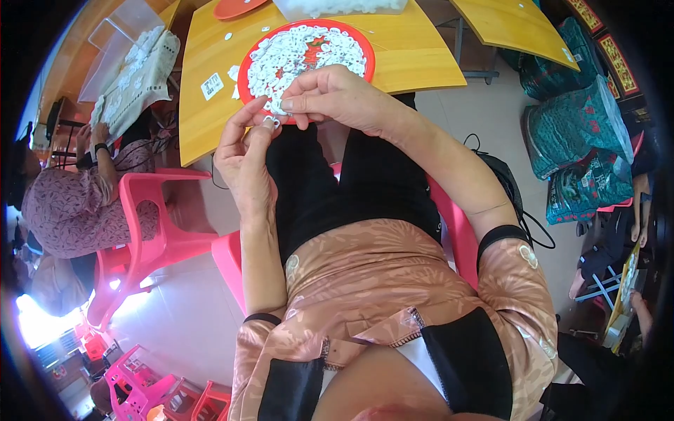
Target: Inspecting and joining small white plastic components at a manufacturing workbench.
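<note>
My left hand (246, 154) is closed in a pinch on a small white ring-like piece (272, 121) at its thumb and fingertip. Close against it, my right hand (337, 98) pinches another small white piece (278, 107). The two pieces nearly meet; whether they touch I cannot tell. Both hands are over the near rim of a round red tray (243, 78). Heaped in the tray are many small white pieces with holes (281, 52), and a patterned bottom shows through the gap in the heap. My right hand hides part of the tray's near side.
The tray stands on a yellow table (421, 59) with a white label (211, 86) and a clear bin (337, 7). At left, a person sits by a pink chair (151, 224), working over cloth. Stuffed teal bags (576, 130) are piled at right.
</note>
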Tool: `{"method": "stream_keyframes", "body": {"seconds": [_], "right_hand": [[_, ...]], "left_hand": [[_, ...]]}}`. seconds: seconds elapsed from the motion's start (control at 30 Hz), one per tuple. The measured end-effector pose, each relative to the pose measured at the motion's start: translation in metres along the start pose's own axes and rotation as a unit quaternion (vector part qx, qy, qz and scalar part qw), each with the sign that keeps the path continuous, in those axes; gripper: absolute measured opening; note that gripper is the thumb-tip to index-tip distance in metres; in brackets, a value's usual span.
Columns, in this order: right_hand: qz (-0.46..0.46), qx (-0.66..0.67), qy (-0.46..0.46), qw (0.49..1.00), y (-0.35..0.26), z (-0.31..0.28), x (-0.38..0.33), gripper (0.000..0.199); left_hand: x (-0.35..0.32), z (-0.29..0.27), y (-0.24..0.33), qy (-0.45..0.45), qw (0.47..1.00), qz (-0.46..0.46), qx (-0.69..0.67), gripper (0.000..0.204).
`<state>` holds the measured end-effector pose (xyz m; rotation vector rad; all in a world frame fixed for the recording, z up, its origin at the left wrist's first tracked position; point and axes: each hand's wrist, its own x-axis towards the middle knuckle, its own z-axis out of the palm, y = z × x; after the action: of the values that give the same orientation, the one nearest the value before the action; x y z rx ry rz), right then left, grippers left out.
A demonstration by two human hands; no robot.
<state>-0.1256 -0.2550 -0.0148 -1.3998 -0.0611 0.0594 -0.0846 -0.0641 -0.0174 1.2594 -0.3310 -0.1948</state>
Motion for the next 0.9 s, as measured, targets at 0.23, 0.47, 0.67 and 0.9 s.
{"method": "stream_keyframes", "body": {"seconds": [0.23, 0.47, 0.67, 0.9], "right_hand": [[-0.052, -0.173, 0.026, 0.983, -0.003, 0.002, -0.006, 0.023], [-0.059, -0.196, 0.040, 0.978, -0.004, -0.002, -0.006, 0.023], [-0.100, -0.233, 0.058, 0.966, -0.009, 0.001, -0.009, 0.021], [-0.115, -0.261, 0.031, 0.958, -0.019, -0.007, -0.018, 0.021]], "left_hand": [[-0.003, 0.000, 0.000, -0.012, 0.997, 0.025, 0.071, 0.032], [-0.002, 0.004, 0.000, 0.001, 0.998, 0.006, 0.060, 0.034], [-0.010, 0.017, -0.018, 0.058, 0.993, 0.083, 0.057, 0.034], [0.000, -0.003, -0.015, -0.059, 0.998, 0.006, 0.036, 0.030]]}}
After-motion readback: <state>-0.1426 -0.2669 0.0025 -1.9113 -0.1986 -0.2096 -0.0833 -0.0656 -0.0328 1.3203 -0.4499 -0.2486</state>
